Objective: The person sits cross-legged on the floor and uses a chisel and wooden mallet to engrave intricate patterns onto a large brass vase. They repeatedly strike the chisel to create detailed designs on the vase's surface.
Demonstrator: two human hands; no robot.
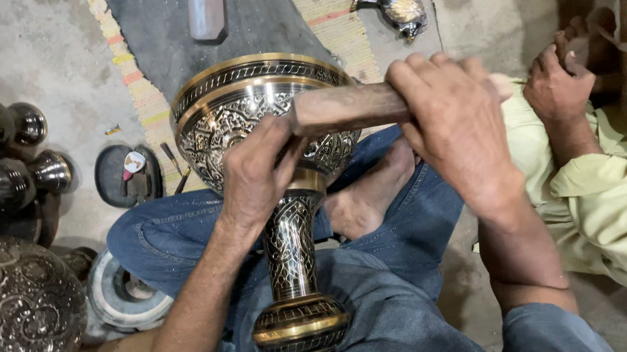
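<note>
Lap: blue-jeaned legs (382, 318), crossed on the floor, cradle the work.
Goblet (278, 200): engraved brass and black, lying tilted across the lap, foot nearest, bowl toward the floor's far edge.
Left hand (258, 176): fingers pinched shut at the bowl's neck; any tool inside is hidden.
Right hand (457, 133): fist closed round a wooden mallet (349, 107), head just above the left fingers.
Method: judged best with short, light taps, goblet braced firmly by the knees.
Neighbour: co-worker's hand (557, 89), green sleeve, floor's right edge.
</note>
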